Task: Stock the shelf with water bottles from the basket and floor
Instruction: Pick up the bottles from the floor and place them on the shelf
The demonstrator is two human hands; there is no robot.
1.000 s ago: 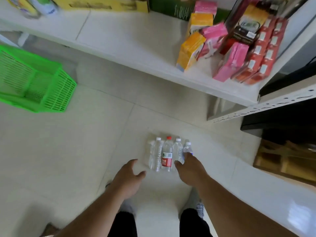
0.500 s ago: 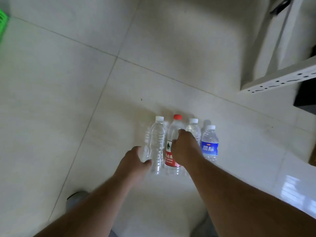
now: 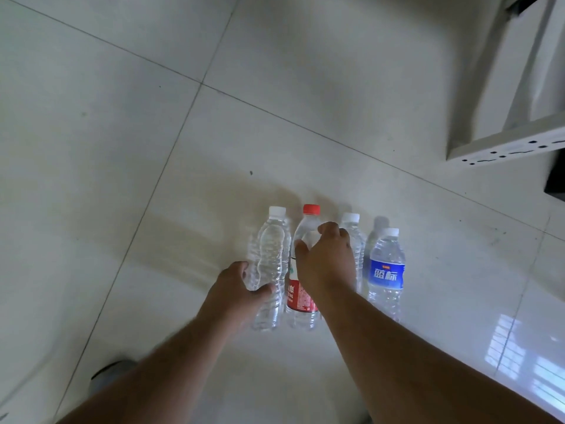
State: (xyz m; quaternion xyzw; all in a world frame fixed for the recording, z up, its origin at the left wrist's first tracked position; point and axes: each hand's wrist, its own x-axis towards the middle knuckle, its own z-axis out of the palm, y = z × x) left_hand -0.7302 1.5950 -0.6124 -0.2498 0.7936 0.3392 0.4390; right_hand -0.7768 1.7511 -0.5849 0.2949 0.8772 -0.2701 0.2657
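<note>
Several water bottles stand in a row on the pale tiled floor. My left hand (image 3: 237, 293) wraps around the lower body of the leftmost clear bottle with a white cap (image 3: 270, 255). My right hand (image 3: 325, 264) closes on the upper part of the red-capped, red-labelled bottle (image 3: 301, 298) beside it. Behind my right hand stands another clear white-capped bottle (image 3: 356, 237), partly hidden. At the right end stands a blue-labelled bottle (image 3: 386, 270), untouched.
The white metal shelf's perforated base rail (image 3: 504, 146) and upright sit at the upper right. A dark object (image 3: 556, 179) shows at the right edge. My shoe (image 3: 110, 373) is at the lower left. Open floor tiles lie to the left and beyond.
My view dropped from the shelf and green basket down to the floor. Both hands reached forward and closed around the two left bottles.
</note>
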